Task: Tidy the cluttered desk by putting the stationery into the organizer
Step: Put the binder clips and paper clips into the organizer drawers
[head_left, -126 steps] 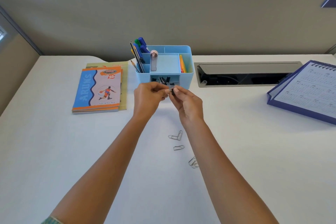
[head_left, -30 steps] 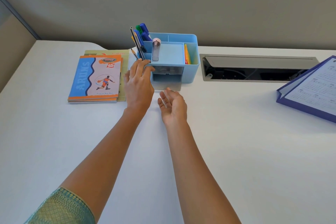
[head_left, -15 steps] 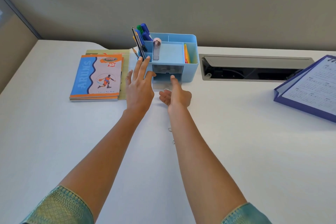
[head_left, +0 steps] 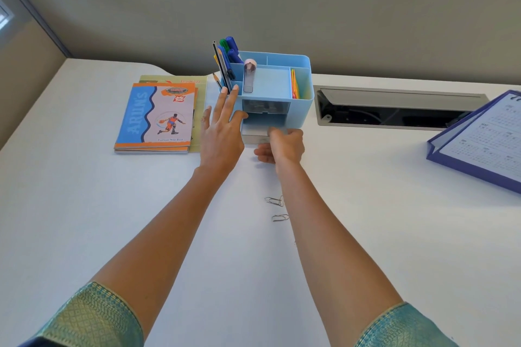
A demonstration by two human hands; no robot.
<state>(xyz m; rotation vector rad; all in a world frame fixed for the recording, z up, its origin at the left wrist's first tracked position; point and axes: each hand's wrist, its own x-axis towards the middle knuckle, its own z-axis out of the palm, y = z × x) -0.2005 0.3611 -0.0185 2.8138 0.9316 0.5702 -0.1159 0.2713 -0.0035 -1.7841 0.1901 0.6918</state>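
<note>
The light blue organizer (head_left: 304, 87) stands at the back of the white desk. It holds pens (head_left: 230, 51), a pink-topped item (head_left: 249, 76) and bright sticky notes (head_left: 295, 84). Its clear lower drawer (head_left: 253, 132) is pulled out. My right hand (head_left: 282, 146) grips the drawer's front. With its fingers straight, my left hand (head_left: 222, 135) rests against the organizer's left side. The shut upper drawer (head_left: 266, 105) shows dark clips inside. Two paper clips (head_left: 275, 200) lie on the desk beside my right forearm.
A stack of notebooks (head_left: 155, 118) lies left of the organizer. An open cable hatch (head_left: 394, 110) is set into the desk on the right. Further right lies a blue folder with a calendar page (head_left: 479, 146). A grey partition wall runs behind the desk.
Earlier both hands held a clip above the organizer. Since then my left hand has settled on the organizer's side, and my right hand has gone from open palm to gripping the drawer front.
</note>
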